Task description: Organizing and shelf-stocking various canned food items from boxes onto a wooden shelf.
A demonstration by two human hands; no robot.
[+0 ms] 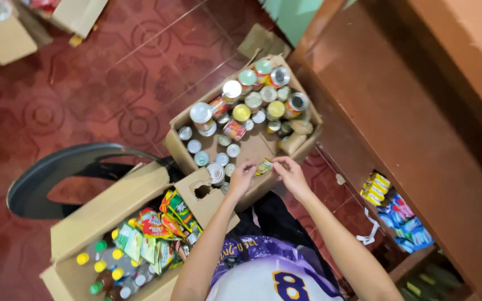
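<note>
Pinching a small yellow-green packet (264,166) w/ both hands over the cardboard box (181,146) of cans. Left hand (241,177) & right hand (290,173) fingers closed on its ends.

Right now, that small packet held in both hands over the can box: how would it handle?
The small packet looks flat and thin, pinched between the left hand and right hand, so probably light and floppy. Its glossy wrapper may be slippery. Being flat, it is unlikely to roll, unlike the cans below.
</note>
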